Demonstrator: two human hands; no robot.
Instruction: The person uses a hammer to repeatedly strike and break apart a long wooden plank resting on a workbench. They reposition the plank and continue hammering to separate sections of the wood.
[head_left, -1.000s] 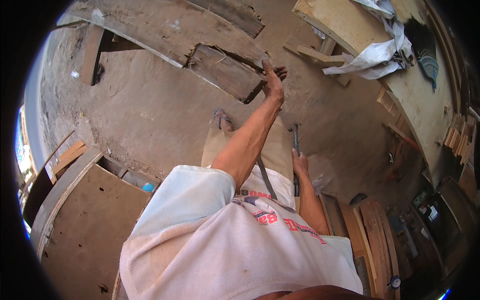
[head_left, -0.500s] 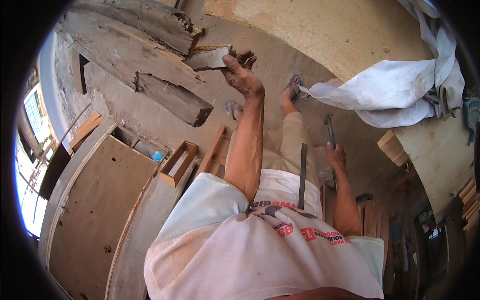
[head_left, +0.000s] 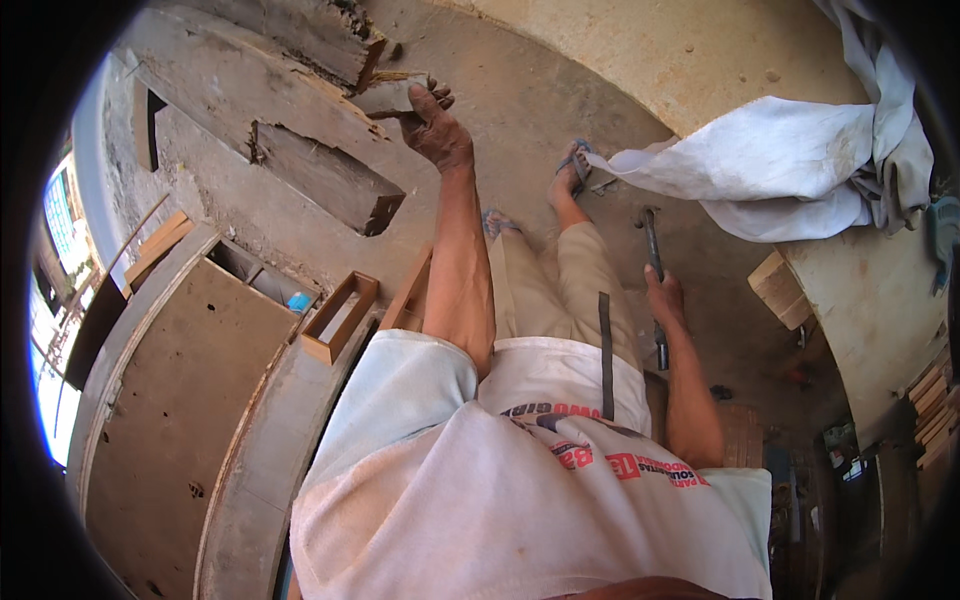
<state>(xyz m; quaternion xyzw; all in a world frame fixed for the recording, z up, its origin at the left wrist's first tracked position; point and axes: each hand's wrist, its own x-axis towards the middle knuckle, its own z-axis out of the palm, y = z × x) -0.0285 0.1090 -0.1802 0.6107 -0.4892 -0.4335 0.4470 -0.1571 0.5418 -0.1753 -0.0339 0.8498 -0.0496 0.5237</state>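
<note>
Your left grip point(head_left: 432, 130) pinches the pale board point(head_left: 385, 99) end; right grip point(head_left: 664, 298) holds the hammer point(head_left: 652, 240), head over open floor point(head_left: 540, 110) near cloth point(head_left: 770, 165).

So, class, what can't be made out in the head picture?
In the head view:
Hammer: handle's middle, hidden by the right hand.
Grey wood piece: right end, partly hidden by the left hand.
White cloth: top, cut off by the picture's edge.
Blue thing by the brown panel: too small to identify.

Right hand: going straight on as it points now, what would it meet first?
Past the hammer in its grip, the right hand would probably meet the white cloth first, though depth is unclear.
</note>
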